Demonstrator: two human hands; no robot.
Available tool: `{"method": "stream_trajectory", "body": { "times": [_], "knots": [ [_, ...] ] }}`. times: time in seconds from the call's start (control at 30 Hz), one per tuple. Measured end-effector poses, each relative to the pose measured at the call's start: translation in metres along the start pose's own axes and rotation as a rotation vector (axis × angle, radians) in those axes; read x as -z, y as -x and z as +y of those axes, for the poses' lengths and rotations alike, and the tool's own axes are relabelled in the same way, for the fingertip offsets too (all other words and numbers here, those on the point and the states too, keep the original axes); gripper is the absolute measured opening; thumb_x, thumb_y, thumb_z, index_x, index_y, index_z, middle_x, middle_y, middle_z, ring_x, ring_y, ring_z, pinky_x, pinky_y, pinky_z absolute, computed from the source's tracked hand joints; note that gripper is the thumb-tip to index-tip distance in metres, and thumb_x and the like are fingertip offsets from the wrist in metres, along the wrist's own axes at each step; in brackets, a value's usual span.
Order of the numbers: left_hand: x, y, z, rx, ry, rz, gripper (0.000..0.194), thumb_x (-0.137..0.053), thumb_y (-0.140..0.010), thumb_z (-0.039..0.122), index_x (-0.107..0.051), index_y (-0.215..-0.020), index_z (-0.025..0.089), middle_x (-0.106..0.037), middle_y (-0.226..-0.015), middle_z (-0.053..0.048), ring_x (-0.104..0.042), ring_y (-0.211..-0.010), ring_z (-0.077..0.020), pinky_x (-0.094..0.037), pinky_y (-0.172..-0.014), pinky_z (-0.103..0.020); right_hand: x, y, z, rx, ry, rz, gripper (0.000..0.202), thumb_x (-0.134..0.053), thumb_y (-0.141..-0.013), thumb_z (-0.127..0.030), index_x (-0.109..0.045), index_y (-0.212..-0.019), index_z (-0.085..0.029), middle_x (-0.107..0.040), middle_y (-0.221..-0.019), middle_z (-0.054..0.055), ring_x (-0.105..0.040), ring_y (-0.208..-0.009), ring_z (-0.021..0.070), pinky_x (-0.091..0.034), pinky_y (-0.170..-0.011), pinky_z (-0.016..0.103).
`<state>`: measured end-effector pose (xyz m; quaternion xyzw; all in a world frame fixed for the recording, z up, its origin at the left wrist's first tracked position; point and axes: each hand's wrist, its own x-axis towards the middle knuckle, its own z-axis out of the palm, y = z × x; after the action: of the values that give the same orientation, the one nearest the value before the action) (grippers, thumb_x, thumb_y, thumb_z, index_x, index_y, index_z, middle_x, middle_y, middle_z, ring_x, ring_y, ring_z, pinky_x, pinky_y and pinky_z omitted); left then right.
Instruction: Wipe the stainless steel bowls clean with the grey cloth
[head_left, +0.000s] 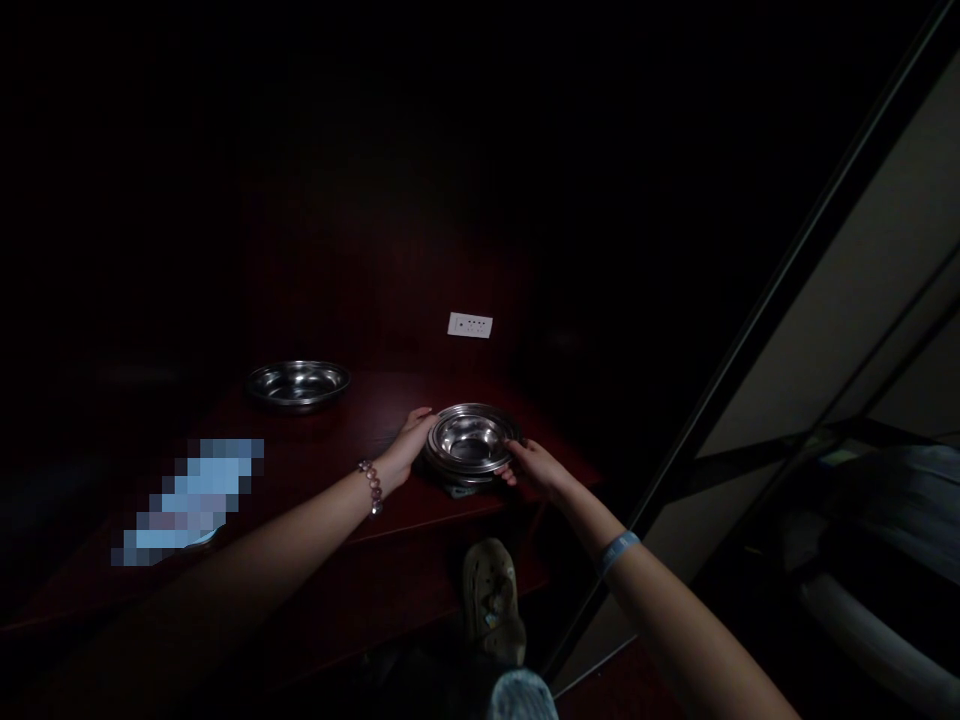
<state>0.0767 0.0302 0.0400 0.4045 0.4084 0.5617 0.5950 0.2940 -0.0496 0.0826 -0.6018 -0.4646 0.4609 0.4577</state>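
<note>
A small stack of shiny stainless steel bowls (472, 455) with wide rims is between my two hands, near the front edge of the dark red wooden surface. My left hand (407, 446), with a beaded bracelet at its wrist, grips the left side of the stack; part of its fingers is hidden. On the right, my right hand (531, 466) is closed on the rim, thumb on top and fingers curled below. Something flat and greenish (463, 491) shows under the stack, too dark to make out.
A wider steel basin (298, 384) rests at the back left. A pixelated bright blue object (199, 490) lies at the left. On the back wall is a white socket plate (470, 325). A shoe (491, 597) shows below the edge; a framed pale panel (847, 260) slants at right.
</note>
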Motion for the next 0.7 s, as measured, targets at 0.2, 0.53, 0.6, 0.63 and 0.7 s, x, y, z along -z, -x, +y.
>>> {"method": "stream_trajectory", "body": {
  "times": [0.2, 0.53, 0.6, 0.63, 0.7],
  "knots": [
    [-0.003, -0.004, -0.01, -0.02, -0.025, -0.012, 0.044, -0.07, -0.079, 0.009, -0.065, -0.12, 0.023, -0.077, -0.11, -0.007, -0.074, -0.099, -0.024, -0.057, -0.103, -0.041, 0.0, 0.004, -0.014, -0.095, 0.025, -0.024, 0.005, -0.066, -0.109, -0.024, -0.065, -0.112, -0.02, -0.072, -0.062, -0.001, -0.064, -0.051, 0.0141, -0.051, -0.048, 0.018],
    [-0.003, -0.005, -0.016, -0.001, 0.075, -0.001, 0.044, -0.066, -0.078, 0.005, -0.065, -0.119, 0.021, -0.074, -0.125, -0.011, -0.071, -0.117, -0.0242, -0.051, -0.117, -0.04, 0.008, -0.003, -0.017, -0.175, 0.287, -0.168, 0.024, -0.07, -0.111, -0.028, -0.068, -0.09, -0.016, -0.071, -0.059, 0.003, -0.06, -0.046, 0.0102, -0.047, -0.044, 0.014],
    [-0.004, -0.003, -0.017, 0.005, 0.081, -0.008, 0.046, -0.067, -0.077, 0.005, -0.065, -0.121, 0.022, -0.074, -0.122, -0.011, -0.072, -0.115, -0.0244, -0.052, -0.115, -0.04, 0.01, -0.005, -0.016, -0.193, 0.346, -0.191, 0.023, -0.069, -0.112, -0.032, -0.07, -0.096, -0.015, -0.071, -0.059, 0.002, -0.059, -0.044, 0.0101, -0.045, -0.042, 0.014],
    [-0.004, -0.001, -0.017, 0.005, 0.085, -0.011, 0.047, -0.067, -0.077, 0.005, -0.064, -0.121, 0.022, -0.074, -0.122, -0.01, -0.072, -0.115, -0.0245, -0.052, -0.114, -0.04, 0.011, -0.005, -0.016, -0.21, 0.365, -0.198, 0.022, -0.069, -0.112, -0.035, -0.071, -0.104, -0.015, -0.071, -0.059, 0.002, -0.059, -0.043, 0.0106, -0.045, -0.041, 0.014],
    [-0.005, 0.001, -0.018, -0.004, 0.098, -0.004, 0.048, -0.067, -0.076, 0.004, -0.064, -0.121, 0.023, -0.074, -0.122, -0.01, -0.072, -0.115, -0.0243, -0.052, -0.114, -0.039, 0.013, -0.006, -0.014, -0.271, 0.377, -0.203, 0.028, -0.066, -0.113, -0.039, -0.066, -0.126, -0.014, -0.073, -0.062, 0.003, -0.063, -0.044, 0.0132, -0.048, -0.041, 0.016]
  ]
}}
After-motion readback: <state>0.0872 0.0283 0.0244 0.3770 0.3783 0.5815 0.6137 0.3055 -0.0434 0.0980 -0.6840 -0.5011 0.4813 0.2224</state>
